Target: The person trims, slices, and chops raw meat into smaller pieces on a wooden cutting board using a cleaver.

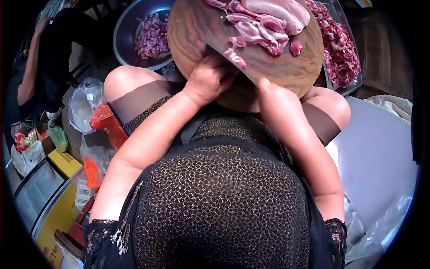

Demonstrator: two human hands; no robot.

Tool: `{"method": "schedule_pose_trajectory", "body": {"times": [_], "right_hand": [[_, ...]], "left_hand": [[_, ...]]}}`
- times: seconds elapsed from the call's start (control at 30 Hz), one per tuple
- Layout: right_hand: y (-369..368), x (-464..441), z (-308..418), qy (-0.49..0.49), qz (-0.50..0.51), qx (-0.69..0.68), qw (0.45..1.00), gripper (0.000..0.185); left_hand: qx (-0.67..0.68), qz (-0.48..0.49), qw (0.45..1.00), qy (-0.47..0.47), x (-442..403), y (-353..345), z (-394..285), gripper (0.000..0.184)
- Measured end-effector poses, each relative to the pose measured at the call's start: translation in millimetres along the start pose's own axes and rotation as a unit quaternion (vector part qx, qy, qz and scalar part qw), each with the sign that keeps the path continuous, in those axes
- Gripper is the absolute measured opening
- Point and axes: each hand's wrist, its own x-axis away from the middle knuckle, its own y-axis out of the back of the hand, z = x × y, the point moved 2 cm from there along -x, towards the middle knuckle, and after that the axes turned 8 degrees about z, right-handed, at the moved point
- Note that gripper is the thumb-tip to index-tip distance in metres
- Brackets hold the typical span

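Note:
A round wooden chopping board [193,28] lies in front of me, level with my knees. My right hand [274,92] is closed round the handle end of a knife [243,75], whose blade slants up to the left across the board. Close behind the blade is my left hand [209,80], its fingers curled inward; whatever they hold, if anything, is hidden. A small strip of raw meat [236,58] lies against the blade's far side. Farther up the board rest larger pink pieces of raw meat [264,31] and a small separate chunk [296,48].
A metal bowl [120,41] with diced meat [153,36] stands left of the board. On the right, a metal tray [357,84] holds a heap of chopped meat [339,50]. Plastic bags [85,105] lie at the left. Another person's arm [30,67] shows at the far left.

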Motion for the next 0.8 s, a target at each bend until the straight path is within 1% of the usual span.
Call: {"method": "schedule_pose_trajectory", "body": {"times": [0.03, 0.1, 0.13, 0.17, 0.23, 0.27, 0.3, 0.37, 0.4, 0.43, 0.47, 0.5, 0.53, 0.57, 0.63, 0.7, 0.73, 0.8], "right_hand": [[-3, -19, 4, 0.02, -0.001, 0.011, 1.0, 0.009], [4, -51, 23, 0.023, -0.007, 0.014, 1.0, 0.015], [4, -66, 20, 0.049, -0.018, 0.02, 0.998, 0.016], [2, -76, 20, 0.076, -0.03, 0.026, 0.996, 0.016], [11, -73, 9, 0.068, -0.088, -0.012, 0.994, 0.018], [5, -63, 0, 0.094, -0.149, -0.026, 0.984, 0.02], [11, -50, -5, 0.098, -0.15, -0.02, 0.984, 0.02], [14, -13, -11, 0.015, -0.108, -0.039, 0.993, 0.016], [11, 6, -11, 0.013, -0.104, -0.041, 0.994, 0.016], [9, 22, -12, 0.0, -0.084, -0.031, 0.996, 0.017], [9, 33, -13, -0.013, -0.067, -0.022, 0.997, 0.017], [8, 40, -13, -0.017, -0.071, -0.024, 0.997, 0.017], [5, 47, -12, -0.014, -0.055, -0.011, 0.998, 0.017], [1, 51, -12, -0.011, -0.037, 0.002, 0.999, 0.016], [-1, 51, -11, -0.008, -0.014, 0.006, 1.0, 0.016], [-2, 41, -7, -0.031, 0.043, 0.0, 0.999, 0.012], [-1, 32, -2, -0.029, 0.046, -0.002, 0.999, 0.012], [3, 6, 13, 0.011, 0.019, -0.009, 1.0, 0.009]], "left_hand": [[-0.002, -0.003, 1.0, 0.0, 0, 0, 1, 0.02], [-0.002, 0.024, 1.0, 0.009, 4, -5, 3, 0.027], [-0.013, 0.045, 0.998, 0.03, 6, -6, 3, 0.032], [-0.018, 0.043, 0.998, 0.031, 9, -5, 2, 0.032], [0.031, 0.024, 0.998, 0.048, 5, 3, -2, 0.03], [0.087, -0.013, 0.995, 0.054, 6, 9, -4, 0.039], [0.086, -0.019, 0.995, 0.053, 5, 12, -2, 0.039], [-0.009, -0.055, 0.997, 0.053, 15, 20, -3, 0.035], [-0.024, -0.032, 0.999, 0.029, 17, 24, -7, 0.028], [-0.022, -0.03, 0.999, 0.028, 20, 20, -6, 0.028], [-0.014, 0.001, 1.0, 0.024, 23, 12, -2, 0.025], [-0.005, 0.034, 0.999, 0.019, 20, 9, -1, 0.021], [-0.011, 0.016, 0.999, 0.032, 19, 7, -3, 0.02], [-0.007, 0.022, 0.999, 0.029, 18, 6, -2, 0.02], [0.015, 0.022, 1.0, -0.006, 12, 13, -9, 0.022], [0.022, 0.026, 0.999, 0.015, 13, 10, -7, 0.022], [0.011, 0.02, 1.0, 0.011, 13, 10, -6, 0.024], [-0.001, 0.012, 1.0, 0.008, 16, 11, -5, 0.025]]}}
